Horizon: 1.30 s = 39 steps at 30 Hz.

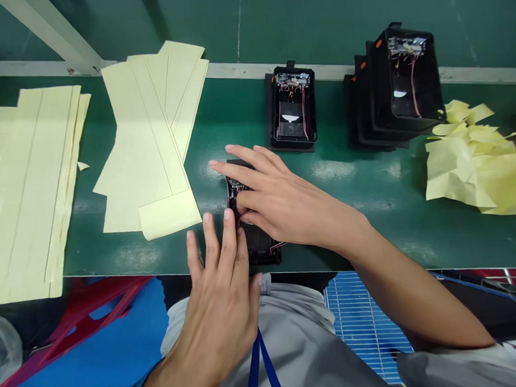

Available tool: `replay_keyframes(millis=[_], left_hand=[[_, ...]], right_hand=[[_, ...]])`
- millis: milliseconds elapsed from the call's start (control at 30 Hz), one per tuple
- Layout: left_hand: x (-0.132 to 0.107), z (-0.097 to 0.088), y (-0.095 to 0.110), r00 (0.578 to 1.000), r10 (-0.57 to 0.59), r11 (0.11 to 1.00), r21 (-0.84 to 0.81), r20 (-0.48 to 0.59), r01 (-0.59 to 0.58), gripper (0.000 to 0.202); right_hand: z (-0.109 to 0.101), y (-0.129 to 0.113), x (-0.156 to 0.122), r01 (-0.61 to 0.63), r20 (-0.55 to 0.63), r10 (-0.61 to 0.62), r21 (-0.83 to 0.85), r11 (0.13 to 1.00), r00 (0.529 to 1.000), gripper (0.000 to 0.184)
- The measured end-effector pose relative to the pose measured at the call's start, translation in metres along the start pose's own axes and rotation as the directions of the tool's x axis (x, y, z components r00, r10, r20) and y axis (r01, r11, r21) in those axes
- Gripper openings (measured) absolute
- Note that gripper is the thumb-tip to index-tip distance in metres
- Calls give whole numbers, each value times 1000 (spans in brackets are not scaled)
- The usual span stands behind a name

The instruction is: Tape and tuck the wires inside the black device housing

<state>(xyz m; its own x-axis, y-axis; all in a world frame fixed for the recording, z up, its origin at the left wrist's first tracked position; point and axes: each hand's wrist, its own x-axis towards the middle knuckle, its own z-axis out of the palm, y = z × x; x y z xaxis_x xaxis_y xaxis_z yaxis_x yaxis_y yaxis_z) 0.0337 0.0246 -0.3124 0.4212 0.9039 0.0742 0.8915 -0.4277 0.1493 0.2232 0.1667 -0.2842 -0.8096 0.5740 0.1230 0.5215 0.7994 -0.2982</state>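
Note:
A black plastic housing (262, 248) with a small circuit board and thin wires lies near the front edge of the green bench, partly covered by my hands. Inside it, the thumb and index finger of my right hand (279, 197) come together; anything between them is hidden. That hand's other fingers stretch out over the housing's far end. My left hand (222, 289) rests palm down at the near left side, its fingers extended and touching the housing's edge. Pinkish wires (278, 247) stick out at the right.
Behind stands a similar open housing (292, 112) with a circuit board and wires. Stacked housings (410, 80) are at the back right, beside crumpled yellow paper (468, 163). Yellow sheets (145, 131) overlap on the left, near a flat paper stack (31, 189).

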Motion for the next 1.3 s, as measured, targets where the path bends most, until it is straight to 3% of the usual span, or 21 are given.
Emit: replay_keyframes(millis=[267, 433, 533, 733, 1000, 1300], left_hand=[[0, 4, 3, 999, -46, 998, -43, 15, 47, 74], [0, 6, 6, 998, -69, 993, -94, 14, 70, 79], [0, 7, 6, 997, -74, 989, -128, 22, 76, 84], [-1, 9, 8, 997, -71, 989, -131, 17, 73, 87], [0, 4, 13, 989, -125, 981, -141, 80, 136, 86], [-1, 8, 12, 992, -111, 983, -138, 60, 118, 89]], right_hand=[[5, 9, 6, 67, -67, -75, -115, 991, 995, 20], [15, 12, 5, 89, -126, -106, -138, 986, 986, 26], [17, 12, 4, 82, -137, -98, -121, 989, 986, 27], [17, 14, 1, 65, -150, -103, -240, 969, 983, 29], [11, 9, -6, 65, -135, -48, 120, 991, 990, 16], [15, 9, -4, 60, -111, -44, 143, 988, 993, 19]])
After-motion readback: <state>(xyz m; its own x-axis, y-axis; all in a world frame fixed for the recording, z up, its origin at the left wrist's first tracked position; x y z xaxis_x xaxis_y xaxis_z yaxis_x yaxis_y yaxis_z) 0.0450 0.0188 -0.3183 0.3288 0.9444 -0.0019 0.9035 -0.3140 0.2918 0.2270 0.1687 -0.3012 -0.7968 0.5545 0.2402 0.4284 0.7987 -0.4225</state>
